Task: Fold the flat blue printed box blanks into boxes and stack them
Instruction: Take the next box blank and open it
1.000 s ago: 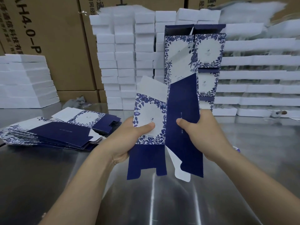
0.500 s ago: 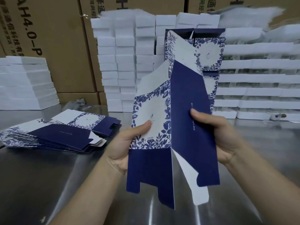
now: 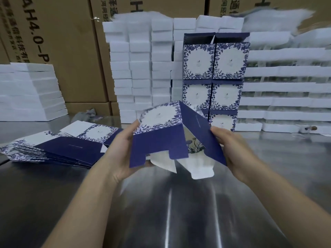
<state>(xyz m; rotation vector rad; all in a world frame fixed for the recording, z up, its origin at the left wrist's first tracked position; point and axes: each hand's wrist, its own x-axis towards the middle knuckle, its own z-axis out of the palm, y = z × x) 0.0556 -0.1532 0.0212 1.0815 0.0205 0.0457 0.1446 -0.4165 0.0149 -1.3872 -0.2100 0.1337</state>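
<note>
Left hand [image 3: 121, 149] and right hand [image 3: 231, 145] hold one partly opened box blank [image 3: 157, 142] in the air above the middle of the steel desk [image 3: 170, 212].

Left grip: clamped on the blank, with the thumb on the edge of the floral printed panel and the fingers beneath the dark blue flap.

Right grip: thumb on the outside of the plain dark blue side panel. The fingers are hidden behind it and appear to be curled round its edge.

The blank is spread into a tilted sleeve. Its printed panel faces up, its blue side panel is angled to the right, and white inner flaps hang loose below.

A fanned pile of flat blanks [image 3: 53, 149] lies toward the left edge of the desk. Folded boxes [image 3: 198, 63] stand stacked in two columns at the far edge, among white foam blocks [image 3: 139, 68] and in front of brown cartons [image 3: 68, 51].
</note>
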